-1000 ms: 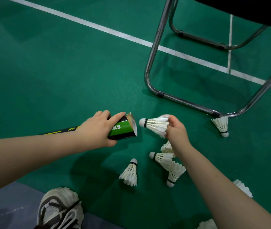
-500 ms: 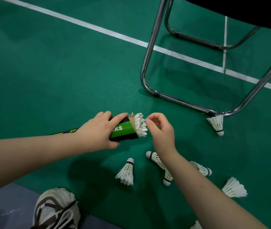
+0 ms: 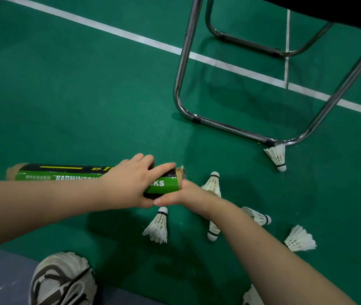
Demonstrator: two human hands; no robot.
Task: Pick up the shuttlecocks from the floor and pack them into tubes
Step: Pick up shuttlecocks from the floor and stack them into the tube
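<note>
Here, left hand (image 3: 131,181) clenches the tube (image 3: 65,175); just beyond that grip, right hand (image 3: 186,193) presses its mouth, fingers hidden, grasp unclear.

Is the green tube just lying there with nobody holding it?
No, the left hand is curled around the green and black cardboard tube near its open end.
</note>
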